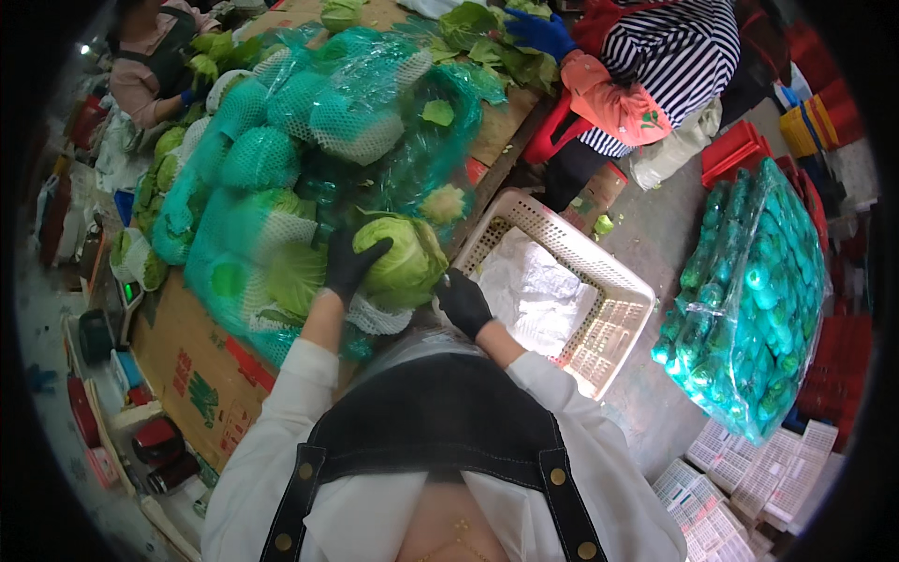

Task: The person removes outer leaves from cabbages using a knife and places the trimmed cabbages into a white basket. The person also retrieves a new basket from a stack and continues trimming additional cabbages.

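Note:
My left hand [352, 258], in a black glove, grips the left side of a green cabbage [399, 260], thumb across its leaves. At the cabbage's lower right is my gloved right hand [463, 301], its fingers curled around a small tool, of which only a bit shows; its kind is unclear. White foam netting [379, 316] lies under the cabbage. Beyond and to the left, cabbages in foam sleeves [261, 158] lie in green plastic film [428, 165]. A loose leaf [298, 275] is left of my left hand, and a pale cut piece [444, 204] lies beyond the cabbage.
A plastic crate [611, 281] with a white liner stands at right, near my right hand. Past it is a large bag of wrapped produce [755, 295]. A co-worker in a striped top [667, 56] stands far right, another person [151, 70] far left. Cardboard [204, 372] covers the near left.

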A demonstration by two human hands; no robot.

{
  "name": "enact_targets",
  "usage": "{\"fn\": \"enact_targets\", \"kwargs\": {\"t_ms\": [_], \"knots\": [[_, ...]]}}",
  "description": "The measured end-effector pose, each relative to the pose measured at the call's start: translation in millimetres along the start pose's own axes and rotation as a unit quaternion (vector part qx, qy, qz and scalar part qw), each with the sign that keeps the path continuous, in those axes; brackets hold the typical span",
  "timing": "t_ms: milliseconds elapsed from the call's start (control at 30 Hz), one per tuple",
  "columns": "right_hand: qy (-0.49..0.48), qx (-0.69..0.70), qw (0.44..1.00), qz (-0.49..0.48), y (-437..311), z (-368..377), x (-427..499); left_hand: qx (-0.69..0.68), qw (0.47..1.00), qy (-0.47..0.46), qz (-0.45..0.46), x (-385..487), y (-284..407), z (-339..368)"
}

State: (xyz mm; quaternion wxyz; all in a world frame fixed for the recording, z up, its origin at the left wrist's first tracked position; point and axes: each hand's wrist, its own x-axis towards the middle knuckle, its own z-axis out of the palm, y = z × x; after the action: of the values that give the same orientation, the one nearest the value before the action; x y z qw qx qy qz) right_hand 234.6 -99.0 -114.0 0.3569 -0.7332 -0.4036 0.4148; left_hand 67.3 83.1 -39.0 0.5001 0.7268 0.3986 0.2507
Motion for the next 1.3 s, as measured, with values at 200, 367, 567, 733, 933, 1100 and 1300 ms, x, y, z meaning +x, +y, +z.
{"fn": "enact_targets", "kwargs": {"t_ms": [200,367,567,733,933,1100,1300], "knots": [[0.036,0.223,0.969,0.097,-42.1,-0.5,-9.0,0.072,0.997,0.016,-0.034,-40.3,1.5,-6.7],[0.148,0.149,0.978,-0.003,-66.5,-15.4,-24.1,-0.107,0.994,0.036,-0.006,-50.8,9.6,3.7],[0.224,-0.008,0.971,-0.079,-73.3,-28.7,-3.8,0.055,0.988,0.146,0.0,-39.5,-1.6,46.8],[0.193,0.049,0.971,-0.132,-38.7,-23.6,34.4,0.02,0.993,0.112,-0.023,-34.2,-9.0,37.6],[0.155,0.225,0.961,0.049,-40.8,-63.1,36.7,0.108,0.992,0.055,0.041,-58.6,-7.4,42.3],[0.138,-0.179,0.944,-0.242,-86.3,-46.3,-10.0,0.184,0.977,0.037,0.103,-66.5,5.8,53.7],[0.052,-0.024,0.993,-0.103,-70.3,-72.5,24.4,0.175,0.979,-0.09,0.058,-48.8,29.7,33.0]]}}
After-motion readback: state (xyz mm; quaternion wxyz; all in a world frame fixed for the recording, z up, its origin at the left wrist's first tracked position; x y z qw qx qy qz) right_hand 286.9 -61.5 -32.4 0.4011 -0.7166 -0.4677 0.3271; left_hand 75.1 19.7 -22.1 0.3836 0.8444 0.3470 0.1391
